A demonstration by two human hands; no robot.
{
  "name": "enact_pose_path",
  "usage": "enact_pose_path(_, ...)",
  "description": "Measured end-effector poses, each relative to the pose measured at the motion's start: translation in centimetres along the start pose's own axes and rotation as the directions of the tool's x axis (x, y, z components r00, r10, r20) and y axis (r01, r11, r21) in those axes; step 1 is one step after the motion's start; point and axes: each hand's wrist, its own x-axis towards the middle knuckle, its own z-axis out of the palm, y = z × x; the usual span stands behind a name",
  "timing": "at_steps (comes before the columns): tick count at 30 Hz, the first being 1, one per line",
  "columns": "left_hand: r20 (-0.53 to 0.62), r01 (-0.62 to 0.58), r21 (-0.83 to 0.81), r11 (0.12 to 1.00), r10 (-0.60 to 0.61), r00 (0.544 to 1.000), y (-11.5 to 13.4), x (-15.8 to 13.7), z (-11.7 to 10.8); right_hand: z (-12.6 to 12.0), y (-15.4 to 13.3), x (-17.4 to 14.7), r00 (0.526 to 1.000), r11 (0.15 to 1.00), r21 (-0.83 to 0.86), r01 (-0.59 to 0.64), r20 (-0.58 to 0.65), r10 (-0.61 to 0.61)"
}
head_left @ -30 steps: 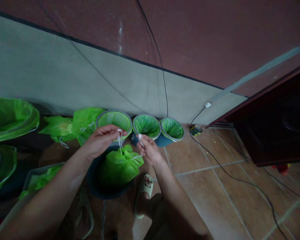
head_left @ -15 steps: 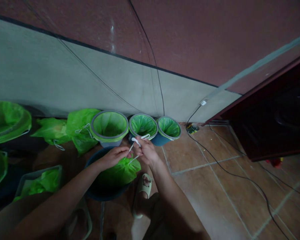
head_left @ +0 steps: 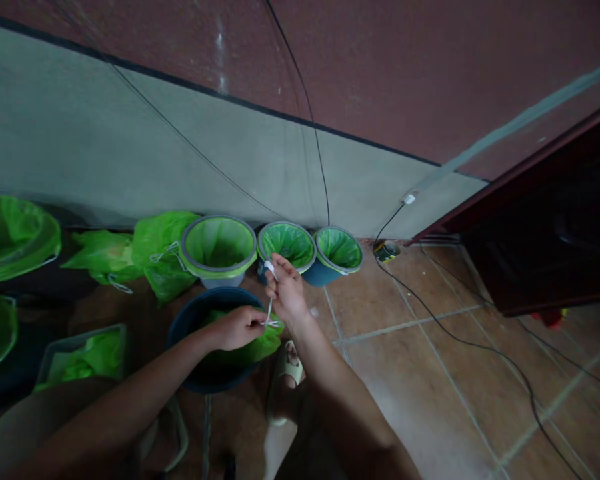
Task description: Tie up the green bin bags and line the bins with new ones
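A green garbage bag (head_left: pixel 253 348) sits in a dark blue bin (head_left: pixel 180 320) in front of my feet, its top gathered. White drawstring (head_left: pixel 270 310) runs up from its neck and is stretched between my hands. My left hand (head_left: pixel 237 327) is closed in a pinch on the string low down, close to the bag. Higher up and to the right, my right hand (head_left: pixel 286 287) grips the upper end of the drawstring, with a white loop poking out by the thumb.
Along the wall stand a grey-rimmed bin (head_left: pixel 220 247) and two blue bins (head_left: pixel 286 245) (head_left: pixel 337 253), all lined in green. Tied green bags (head_left: pixel 165 260) lie to their left. A tub (head_left: pixel 123 347) holds green plastic. A black cable (head_left: pixel 460 345) crosses the tiles near a can (head_left: pixel 387 251).
My left hand has dropped slightly and moved right, down to the bag's neck. My right hand has pulled the drawstring up, so the string is now drawn together and the bag sits lower.
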Motion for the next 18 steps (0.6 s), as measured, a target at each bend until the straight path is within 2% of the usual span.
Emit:
enact_pose_path(2, -0.004, 0.017, -0.008, 1.0, -0.017, 1.0, 0.2, -0.2, -0.1, -0.3, 0.5, 0.5, 1.0, 0.999, -0.045, 0.005, -0.013, -0.006)
enact_pose_path(5, -0.142, 0.113, -0.025, 0.993, -0.116, 0.983, -0.4, 0.1, -0.8, -1.7, 1.7, 1.3, 0.998, 0.964, -0.261, -0.055, -0.039, 0.046)
enact_pose_path(6, -0.195, 0.148, -0.045, 0.988, -0.154, 0.969, -0.8, 0.2, -1.1, -2.3, 2.1, 1.4, 0.997, 0.92, -0.387, -0.071, -0.039, 0.061)
enact_pose_path(8, -0.277, 0.197, -0.098, 0.975, -0.217, 0.936, -1.4, 0.3, -1.8, -3.5, 2.9, 1.3, 0.996, 0.76, -0.647, -0.06, 0.01, 0.086)
enact_pose_path(10, -0.331, 0.217, -0.137, 0.966, -0.251, 0.909, -1.9, 0.4, -2.5, -4.4, 3.4, 0.7, 0.983, 0.556, -0.831, 0.033, 0.127, 0.132)
enact_pose_path(12, -0.371, 0.227, -0.137, 0.964, -0.262, 0.891, -2.1, 0.4, -3.1, -4.7, 3.4, -0.1, 0.953, 0.393, -0.906, 0.157, 0.243, 0.18)
enact_pose_path(14, -0.39, 0.229, -0.105, 0.968, -0.252, 0.886, -2.3, 0.4, -3.6, -4.5, 3.1, -0.8, 0.927, 0.302, -0.923, 0.239, 0.31, 0.213)
enact_pose_path(18, -0.316, 0.175, 0.049, 0.983, -0.151, 0.937, -1.9, 0.1, -4.5, -4.2, 2.6, -1.1, 0.892, 0.26, -0.929, 0.263, 0.337, 0.3)
